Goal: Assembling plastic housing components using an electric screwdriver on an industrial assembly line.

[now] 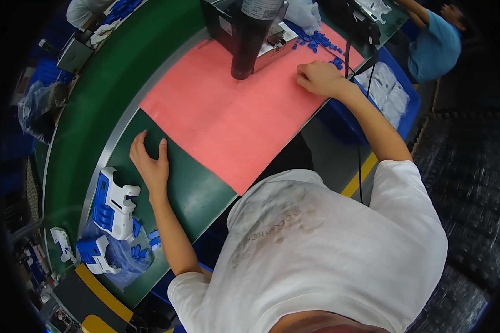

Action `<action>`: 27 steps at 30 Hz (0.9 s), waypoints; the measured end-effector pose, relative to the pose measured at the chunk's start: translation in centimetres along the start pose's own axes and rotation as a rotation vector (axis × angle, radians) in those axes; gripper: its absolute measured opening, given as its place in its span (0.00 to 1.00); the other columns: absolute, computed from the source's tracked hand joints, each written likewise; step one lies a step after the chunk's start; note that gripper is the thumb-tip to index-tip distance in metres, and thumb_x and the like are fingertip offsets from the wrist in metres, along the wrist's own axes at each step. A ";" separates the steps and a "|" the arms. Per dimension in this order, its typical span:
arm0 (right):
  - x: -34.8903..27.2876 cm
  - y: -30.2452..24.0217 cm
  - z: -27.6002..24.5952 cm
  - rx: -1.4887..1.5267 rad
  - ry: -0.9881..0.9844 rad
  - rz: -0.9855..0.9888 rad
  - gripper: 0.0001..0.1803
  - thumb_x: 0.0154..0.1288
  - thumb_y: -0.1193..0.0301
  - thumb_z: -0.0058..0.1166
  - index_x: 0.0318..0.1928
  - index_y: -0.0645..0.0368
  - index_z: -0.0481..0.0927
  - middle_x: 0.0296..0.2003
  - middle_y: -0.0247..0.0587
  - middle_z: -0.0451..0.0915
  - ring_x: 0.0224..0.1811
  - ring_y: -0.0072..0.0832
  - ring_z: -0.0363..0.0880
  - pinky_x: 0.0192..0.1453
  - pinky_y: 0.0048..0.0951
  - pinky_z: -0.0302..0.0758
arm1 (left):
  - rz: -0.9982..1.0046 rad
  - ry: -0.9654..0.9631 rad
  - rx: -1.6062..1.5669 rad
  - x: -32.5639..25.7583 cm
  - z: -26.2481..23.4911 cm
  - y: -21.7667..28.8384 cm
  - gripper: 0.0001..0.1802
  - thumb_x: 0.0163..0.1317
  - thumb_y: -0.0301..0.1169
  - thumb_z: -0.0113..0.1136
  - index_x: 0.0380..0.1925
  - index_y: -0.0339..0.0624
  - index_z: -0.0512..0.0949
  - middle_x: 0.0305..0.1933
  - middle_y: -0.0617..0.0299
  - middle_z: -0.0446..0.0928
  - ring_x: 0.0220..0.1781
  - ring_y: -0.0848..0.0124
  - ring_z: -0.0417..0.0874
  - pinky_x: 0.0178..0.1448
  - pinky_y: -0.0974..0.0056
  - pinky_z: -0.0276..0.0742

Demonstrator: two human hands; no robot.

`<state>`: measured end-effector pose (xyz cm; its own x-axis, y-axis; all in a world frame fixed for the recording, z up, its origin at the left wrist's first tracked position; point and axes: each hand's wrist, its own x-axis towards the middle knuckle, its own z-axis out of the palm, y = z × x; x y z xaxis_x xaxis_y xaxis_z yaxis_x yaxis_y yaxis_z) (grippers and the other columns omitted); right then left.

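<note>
My left hand (150, 164) is over the green tabletop with its fingers apart and nothing in it. Beside it, toward the lower left, lies a large white and blue plastic housing (115, 204). A smaller white and blue housing (96, 254) rests on a clear plastic bag (126, 267), with small blue plastic parts (154, 240) close by. At the right edge of the pink mat (216, 119), my right hand (319, 77) has its fingers curled in; whatever they hold, if anything, is hidden. Several small blue pieces (316, 40) are scattered just beyond it.
A dark cylinder (251, 41) stands over the mat, before a metal box (278, 49). Black cables (348, 44) hang near my right wrist. A blue bin (411, 105) of white bagged parts stands below the right edge. A person in a blue shirt (436, 50) is at far right.
</note>
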<state>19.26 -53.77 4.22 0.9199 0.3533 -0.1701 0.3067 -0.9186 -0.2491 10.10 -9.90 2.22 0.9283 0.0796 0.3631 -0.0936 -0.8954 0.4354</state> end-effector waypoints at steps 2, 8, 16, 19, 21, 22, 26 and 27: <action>0.2 0.1 0.1 -0.020 -0.044 0.013 0.22 0.64 0.54 0.47 0.32 0.60 0.81 0.29 0.52 0.82 0.34 0.49 0.82 0.40 0.48 0.77 | -0.016 -0.006 -0.031 0.1 -0.1 0.3 0.26 0.58 0.33 0.65 0.56 0.39 0.72 0.61 0.50 0.70 0.66 0.52 0.66 0.69 0.54 0.62; 0.5 -1.1 0.7 -0.190 0.003 0.042 0.24 0.67 0.49 0.46 0.34 0.58 0.81 0.29 0.48 0.84 0.34 0.46 0.84 0.38 0.47 0.78 | -0.009 0.000 -0.031 0.2 0.0 0.1 0.26 0.58 0.33 0.65 0.56 0.40 0.73 0.61 0.50 0.70 0.65 0.52 0.66 0.69 0.54 0.62; 1.2 -1.1 3.0 -0.297 0.131 -0.081 0.20 0.70 0.57 0.43 0.32 0.59 0.79 0.24 0.48 0.83 0.26 0.46 0.83 0.26 0.47 0.76 | -0.007 -0.013 -0.034 0.0 0.0 -0.4 0.26 0.57 0.34 0.65 0.56 0.40 0.73 0.61 0.50 0.70 0.66 0.52 0.65 0.69 0.54 0.61; 0.9 -1.0 3.0 -0.255 0.111 -0.014 0.18 0.68 0.58 0.44 0.32 0.60 0.78 0.24 0.50 0.82 0.28 0.48 0.83 0.30 0.49 0.77 | -0.010 -0.010 -0.039 0.0 0.0 -0.4 0.26 0.57 0.34 0.65 0.56 0.40 0.73 0.61 0.50 0.70 0.66 0.53 0.65 0.69 0.54 0.61; 0.8 0.3 2.9 -0.088 0.232 -0.059 0.17 0.68 0.60 0.44 0.32 0.61 0.77 0.25 0.53 0.81 0.31 0.52 0.82 0.34 0.51 0.76 | -0.016 0.000 -0.038 0.1 0.1 -0.2 0.26 0.57 0.34 0.65 0.56 0.40 0.72 0.61 0.50 0.70 0.66 0.53 0.65 0.70 0.54 0.61; 1.3 1.1 2.3 -0.013 0.328 -0.003 0.17 0.67 0.60 0.44 0.33 0.61 0.77 0.26 0.55 0.80 0.32 0.54 0.81 0.35 0.51 0.76 | -0.015 -0.008 -0.039 0.2 0.2 -0.2 0.27 0.57 0.34 0.65 0.57 0.40 0.72 0.61 0.50 0.70 0.67 0.53 0.65 0.70 0.54 0.61; 5.1 -0.1 -5.7 0.395 0.737 0.102 0.18 0.70 0.60 0.45 0.35 0.65 0.77 0.26 0.55 0.77 0.30 0.44 0.81 0.36 0.45 0.72 | -0.007 0.000 -0.019 -0.1 0.0 -0.3 0.27 0.57 0.34 0.66 0.57 0.40 0.72 0.61 0.50 0.70 0.66 0.52 0.65 0.69 0.54 0.60; 6.8 0.1 -6.7 0.416 0.743 0.141 0.17 0.70 0.60 0.45 0.40 0.62 0.78 0.30 0.54 0.78 0.34 0.42 0.81 0.40 0.43 0.73 | -0.010 0.005 -0.013 0.0 0.0 -0.4 0.27 0.57 0.34 0.66 0.57 0.40 0.72 0.61 0.50 0.70 0.66 0.52 0.65 0.69 0.54 0.60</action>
<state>27.20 -52.62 9.44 0.9087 -0.1002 0.4054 0.1964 -0.7542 -0.6266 10.12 -9.58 2.02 0.9275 0.0908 0.3628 -0.0889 -0.8888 0.4496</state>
